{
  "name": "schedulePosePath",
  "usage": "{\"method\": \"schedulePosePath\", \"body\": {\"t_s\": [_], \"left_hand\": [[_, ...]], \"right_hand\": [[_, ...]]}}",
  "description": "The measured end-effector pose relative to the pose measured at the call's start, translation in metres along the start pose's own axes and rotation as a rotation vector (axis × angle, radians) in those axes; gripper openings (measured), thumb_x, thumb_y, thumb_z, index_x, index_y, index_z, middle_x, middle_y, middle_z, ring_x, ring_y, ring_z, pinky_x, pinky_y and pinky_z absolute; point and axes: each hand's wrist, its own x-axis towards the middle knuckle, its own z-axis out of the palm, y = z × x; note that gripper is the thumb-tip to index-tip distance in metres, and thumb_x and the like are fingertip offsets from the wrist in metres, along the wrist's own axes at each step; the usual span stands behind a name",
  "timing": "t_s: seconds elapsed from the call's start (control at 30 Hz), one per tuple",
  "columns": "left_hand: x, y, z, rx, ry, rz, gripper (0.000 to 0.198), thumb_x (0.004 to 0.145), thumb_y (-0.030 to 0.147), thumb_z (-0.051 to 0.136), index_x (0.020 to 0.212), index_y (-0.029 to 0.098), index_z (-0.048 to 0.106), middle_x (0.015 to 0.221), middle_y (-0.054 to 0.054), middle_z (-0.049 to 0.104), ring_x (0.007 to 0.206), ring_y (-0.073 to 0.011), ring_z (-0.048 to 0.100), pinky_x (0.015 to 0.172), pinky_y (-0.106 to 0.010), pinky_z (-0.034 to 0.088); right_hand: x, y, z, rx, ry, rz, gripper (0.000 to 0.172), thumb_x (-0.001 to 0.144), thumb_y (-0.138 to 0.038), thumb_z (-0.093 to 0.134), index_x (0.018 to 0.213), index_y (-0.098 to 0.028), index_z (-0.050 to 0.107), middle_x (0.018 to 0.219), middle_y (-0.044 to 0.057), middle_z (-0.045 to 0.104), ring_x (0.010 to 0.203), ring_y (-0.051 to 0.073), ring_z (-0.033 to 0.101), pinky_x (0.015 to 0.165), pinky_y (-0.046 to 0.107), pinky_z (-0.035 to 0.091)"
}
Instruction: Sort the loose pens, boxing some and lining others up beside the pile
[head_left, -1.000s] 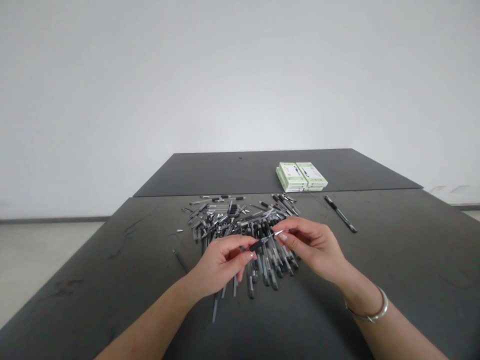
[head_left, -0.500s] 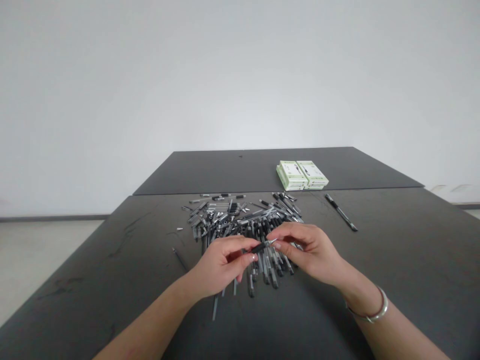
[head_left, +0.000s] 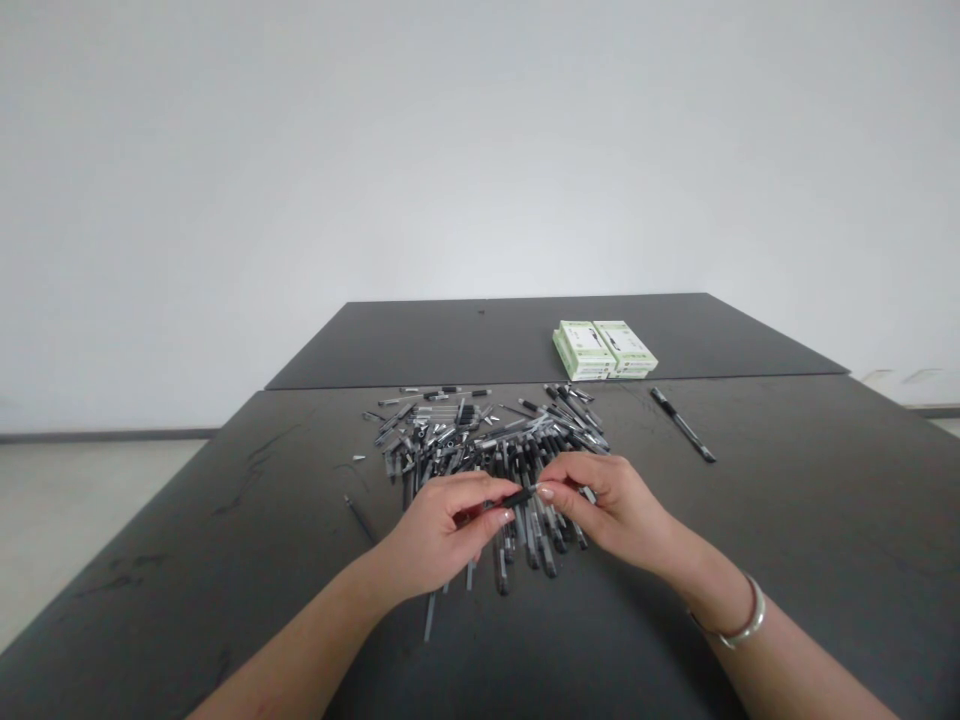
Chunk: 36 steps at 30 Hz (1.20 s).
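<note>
Between thumb and fingers, my left hand [head_left: 442,530] holds a pen [head_left: 517,497] by its black grip. My right hand [head_left: 607,505] pinches the pen's tip end, and its fingertips cover most of the point. Both hands are above the near side of a heap of pen parts [head_left: 450,440], which holds clear barrels, black grips, caps and small silver tips. Several capped clear pens [head_left: 534,545] lie just below and behind the hands. My left palm and fingers hide the pen's rear part.
Green and white boxes [head_left: 604,350] stand stacked toward the back right. A single black and clear pen [head_left: 682,425] lies right of the heap. On the left are a thin dark pen part [head_left: 360,518] and a small white tip [head_left: 359,458]. The dark table [head_left: 225,600] has a seam.
My right hand has moved slightly left, and its fingers have closed around the pen's tip, which showed between them before. My left hand has stayed nearly still.
</note>
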Motion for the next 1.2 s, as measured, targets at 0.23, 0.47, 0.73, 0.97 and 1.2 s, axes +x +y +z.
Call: {"method": "schedulePosePath", "body": {"t_s": [0.23,0.47,0.73,0.97,1.2], "left_hand": [[-0.0002,-0.0012,0.0000,0.031,0.008,0.016,0.025,0.091,0.021,0.056,0.111,0.016,0.069,0.082,-0.003,0.064,0.057,-0.0080,0.057,0.054,-0.018,0.044],[0.0013,-0.0002,-0.0005,0.055,0.024,0.054,0.023,0.090,0.018,0.057,0.109,0.015,0.070,0.083,-0.004,0.066,0.061,-0.0092,0.059,0.057,-0.019,0.045],[0.0022,-0.0026,-0.0008,0.094,0.022,0.083,0.023,0.090,0.018,0.058,0.108,0.015,0.071,0.081,-0.004,0.067,0.066,-0.0110,0.060,0.060,-0.020,0.045],[0.0016,-0.0028,-0.0001,0.102,0.026,0.087,0.024,0.089,0.017,0.058,0.109,0.016,0.071,0.082,-0.004,0.068,0.067,-0.0115,0.060,0.062,-0.021,0.046],[0.0030,-0.0017,-0.0009,0.136,0.022,0.142,0.023,0.089,0.014,0.059,0.108,0.016,0.071,0.081,-0.004,0.068,0.069,-0.0113,0.059,0.064,-0.020,0.045]], "right_hand": [[-0.0030,0.0010,-0.0026,0.156,0.000,0.021,0.027,0.087,-0.024,0.064,0.113,-0.018,0.062,0.087,0.002,0.070,0.071,0.011,0.063,0.066,0.020,0.049],[-0.0018,0.0002,-0.0002,0.043,0.018,0.038,0.011,0.090,-0.027,0.061,0.088,-0.018,0.067,0.075,0.001,0.068,0.066,0.010,0.060,0.062,0.020,0.045],[-0.0030,0.0010,-0.0031,-0.026,-0.073,0.012,0.016,0.094,-0.031,0.055,0.096,-0.017,0.064,0.075,0.001,0.066,0.065,0.011,0.058,0.062,0.021,0.044],[-0.0043,0.0007,-0.0042,0.002,0.003,-0.050,0.009,0.091,-0.022,0.058,0.094,-0.020,0.066,0.084,0.002,0.071,0.075,0.011,0.065,0.070,0.021,0.047],[-0.0026,-0.0003,-0.0016,-0.147,-0.087,-0.031,0.026,0.097,-0.030,0.048,0.079,-0.017,0.062,0.066,0.000,0.061,0.061,0.011,0.055,0.060,0.022,0.041]]}}
